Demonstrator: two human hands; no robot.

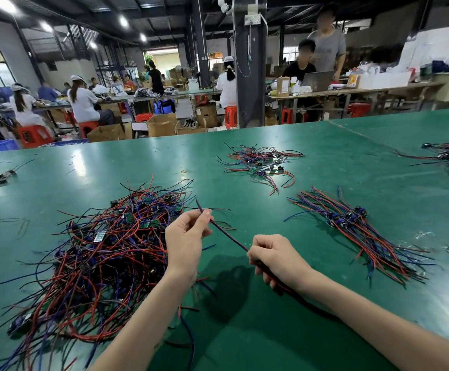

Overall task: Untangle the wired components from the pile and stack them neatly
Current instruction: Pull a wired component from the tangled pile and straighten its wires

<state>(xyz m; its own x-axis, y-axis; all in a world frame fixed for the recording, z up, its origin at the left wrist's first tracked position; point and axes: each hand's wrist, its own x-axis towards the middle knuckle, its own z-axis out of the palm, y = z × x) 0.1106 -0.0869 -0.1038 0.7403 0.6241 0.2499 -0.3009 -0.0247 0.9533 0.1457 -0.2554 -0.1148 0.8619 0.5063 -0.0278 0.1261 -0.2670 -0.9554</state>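
Work looks barely dented: left hand (184, 236) pinches and right hand (274, 257) curls round one wire bundle (228, 235) right of the big tangled pile (105, 253), neat stack (357, 231) further right.

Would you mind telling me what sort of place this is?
Most likely a factory assembly floor: a long green workbench, heaps of wired parts on it, and rows of seated workers on red stools behind.
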